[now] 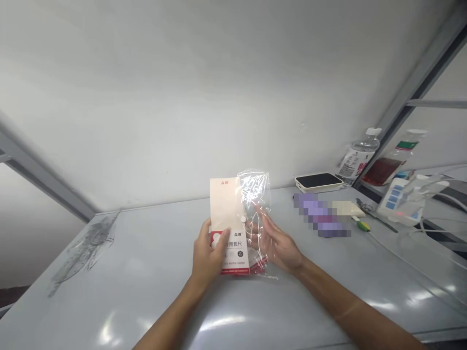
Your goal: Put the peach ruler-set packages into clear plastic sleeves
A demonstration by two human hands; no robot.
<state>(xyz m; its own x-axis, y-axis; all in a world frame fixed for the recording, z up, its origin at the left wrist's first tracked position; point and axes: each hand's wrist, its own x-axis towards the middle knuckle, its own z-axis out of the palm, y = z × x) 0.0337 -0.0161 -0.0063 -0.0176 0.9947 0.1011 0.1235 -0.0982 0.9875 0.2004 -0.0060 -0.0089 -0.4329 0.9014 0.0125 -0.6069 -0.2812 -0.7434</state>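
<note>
My left hand (pixel 209 253) grips a flat white-and-red ruler-set packet (pixel 228 204) with Chinese print, its thumb pressed over the front. A pale flap with a small round white button stands up at the packet's top. Against the packet's right side is a crinkled clear plastic bag (pixel 253 187), shiny with reflections. My right hand (pixel 282 245) holds this bag, with its fingers reaching toward the packet and partly seen through the film. Something red and clear (pixel 259 264) shows at the lower right of the packet; its shape is partly hidden.
A phone (pixel 319 181) lies by the wall at the right. Near it are a blurred-out purple item (pixel 321 214), a clear bottle (pixel 359 155), a bottle of dark red liquid (pixel 394 158) and a white power strip (pixel 399 201). A white cable (pixel 401 267) crosses the grey table (pixel 153 272).
</note>
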